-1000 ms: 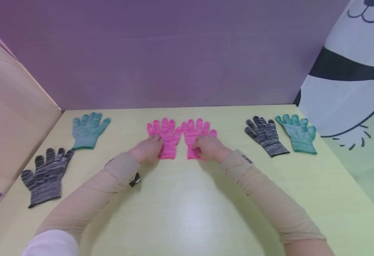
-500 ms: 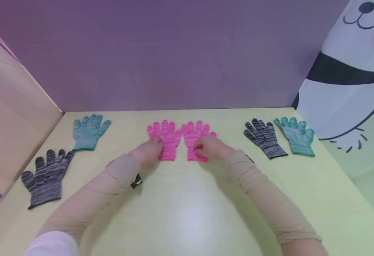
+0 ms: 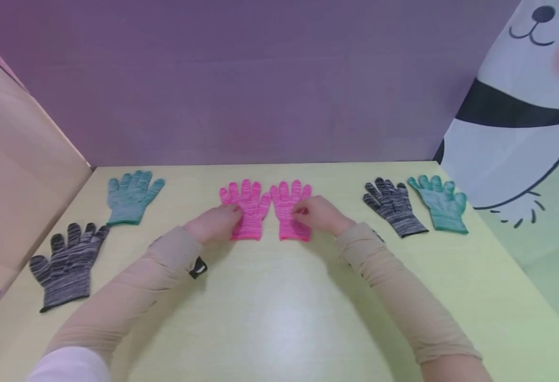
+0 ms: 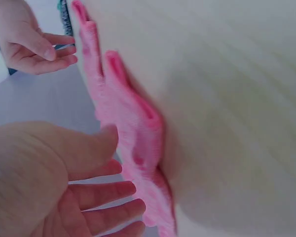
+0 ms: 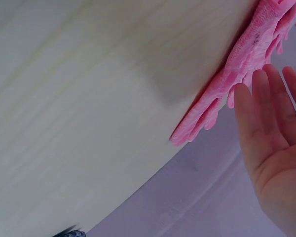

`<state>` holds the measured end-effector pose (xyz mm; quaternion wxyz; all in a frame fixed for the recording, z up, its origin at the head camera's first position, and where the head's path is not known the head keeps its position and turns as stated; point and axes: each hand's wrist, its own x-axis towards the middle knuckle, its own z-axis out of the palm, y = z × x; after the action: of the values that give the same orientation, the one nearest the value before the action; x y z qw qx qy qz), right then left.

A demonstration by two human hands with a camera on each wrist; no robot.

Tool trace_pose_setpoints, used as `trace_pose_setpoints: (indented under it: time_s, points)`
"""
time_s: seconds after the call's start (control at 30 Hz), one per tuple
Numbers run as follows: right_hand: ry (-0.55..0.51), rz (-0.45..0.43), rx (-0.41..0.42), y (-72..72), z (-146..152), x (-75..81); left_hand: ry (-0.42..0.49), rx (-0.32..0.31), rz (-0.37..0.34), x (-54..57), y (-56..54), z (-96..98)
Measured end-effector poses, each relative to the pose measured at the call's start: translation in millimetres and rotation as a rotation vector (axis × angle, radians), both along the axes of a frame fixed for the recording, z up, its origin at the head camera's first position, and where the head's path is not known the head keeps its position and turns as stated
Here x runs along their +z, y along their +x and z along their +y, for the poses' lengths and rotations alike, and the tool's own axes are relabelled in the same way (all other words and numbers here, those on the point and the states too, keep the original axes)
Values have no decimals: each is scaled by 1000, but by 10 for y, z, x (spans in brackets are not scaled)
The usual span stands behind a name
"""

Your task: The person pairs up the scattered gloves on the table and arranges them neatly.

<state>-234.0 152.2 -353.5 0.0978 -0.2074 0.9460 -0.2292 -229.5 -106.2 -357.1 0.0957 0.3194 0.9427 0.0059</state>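
Two pink knit gloves lie flat side by side at mid-table, fingers pointing away. My left hand (image 3: pixel 216 220) hovers at the outer edge of the left pink glove (image 3: pixel 252 218), its fingers partly over it. In the left wrist view its fingers are loosely extended beside the pink fabric (image 4: pixel 138 136), holding nothing. Over the outer side of the right pink glove (image 3: pixel 286 213) is my right hand (image 3: pixel 323 213), covering that glove's thumb in the head view. The right wrist view has its fingers (image 5: pixel 269 108) straight and apart from the pink glove (image 5: pixel 232 69).
At the left lie a teal glove (image 3: pixel 133 199) and a grey-black glove (image 3: pixel 71 268). To the right, another grey-black glove (image 3: pixel 394 207) sits beside a second teal glove (image 3: pixel 440 204). A purple panel (image 3: pixel 260 95) rises behind the pale table (image 3: pixel 279 307).
Both hands have drawn slightly outward and up from the pink gloves, and the fingers have loosened. More of each pink cuff shows. The gloves stay where they were.
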Motion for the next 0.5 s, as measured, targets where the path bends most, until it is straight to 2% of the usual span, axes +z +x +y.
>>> trace_pose_setpoints:
  time_s: [0.13,0.23,0.37,0.5]
  points:
    - [-51,-48,-84,-23,57,-20,59,-33,52,57,1,27]
    - [-70,-68,-126,-38,97,-14,95,-26,63,84,0,72]
    - [-107,-94,-169,-32,149,4,119,18,24,97,-10,163]
    - [-168,-127,-262,-21,208,30,179,60,-45,98,-39,267]
